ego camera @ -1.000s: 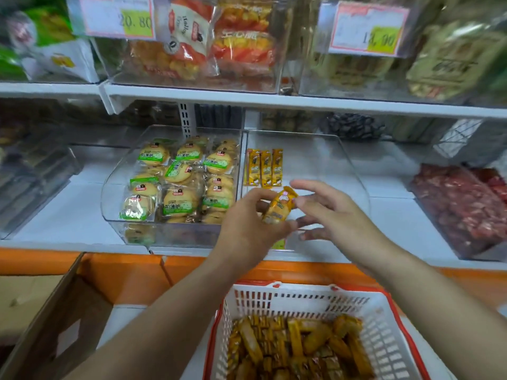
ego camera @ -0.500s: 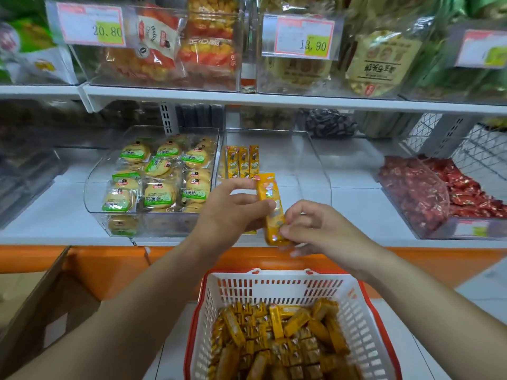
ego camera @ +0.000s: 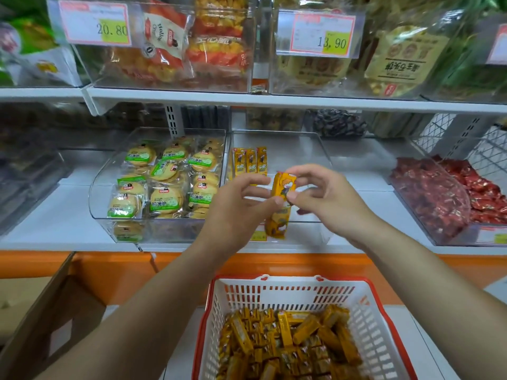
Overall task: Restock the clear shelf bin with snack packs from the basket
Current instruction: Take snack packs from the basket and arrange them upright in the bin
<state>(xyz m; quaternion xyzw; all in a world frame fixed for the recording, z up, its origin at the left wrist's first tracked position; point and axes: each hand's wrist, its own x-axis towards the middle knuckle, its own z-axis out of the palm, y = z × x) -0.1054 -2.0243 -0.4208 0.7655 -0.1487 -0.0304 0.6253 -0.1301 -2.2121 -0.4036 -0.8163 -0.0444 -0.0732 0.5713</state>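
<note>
Restock at an early stage. The clear bin (ego camera: 301, 160) holds only 3 packs (ego camera: 250, 163), yellow, standing upright side by side against its back-left corner; the rest of the bin floor is bare. The basket (ego camera: 288, 294) below the shelf edge carries a deep heap of loose packs (ego camera: 288, 341) of the same yellow kind, so most of the stock is yet to go across. In hand: the held packs (ego camera: 282, 198), more than 1 by the look of it, exact count not readable, hanging upright in the air in front of the bin's front wall, above the basket and not yet inside the bin. The left hand (ego camera: 238, 212) pinches them between thumb and forefinger from the left side; the right hand (ego camera: 329, 198) pinches the upper end between thumb and forefinger, its other fingers loosely curled. Judgement: the hands are squaring the bundle for placement beside the standing 3; many more trips remain.
</note>
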